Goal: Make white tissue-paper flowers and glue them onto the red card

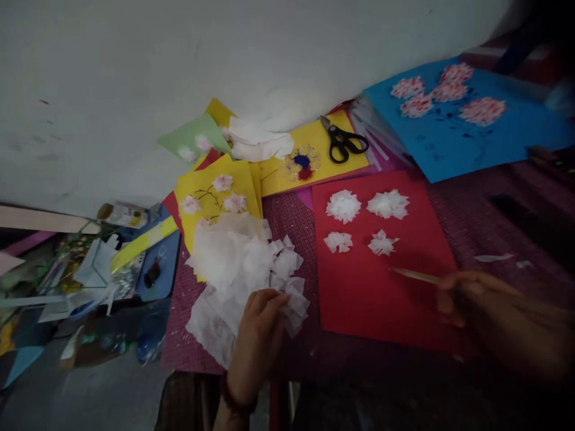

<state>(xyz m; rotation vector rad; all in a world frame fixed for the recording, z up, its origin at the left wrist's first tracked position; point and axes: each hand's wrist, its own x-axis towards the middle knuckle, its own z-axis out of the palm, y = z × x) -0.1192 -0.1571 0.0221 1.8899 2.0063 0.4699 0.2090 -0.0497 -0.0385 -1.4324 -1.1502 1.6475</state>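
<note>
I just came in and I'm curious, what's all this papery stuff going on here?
The left hand is at a pile of white tissue; whether it grips a piece is hard to tell. The right hand holds a thin stick over a red sheet. Four white puffs sit on that sheet, in two rows. Scissors lie behind it, on yellow paper.

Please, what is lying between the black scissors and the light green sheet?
Between the scissors and green sheet lie the blue and red paint and a white bundle, in the head view.
</note>
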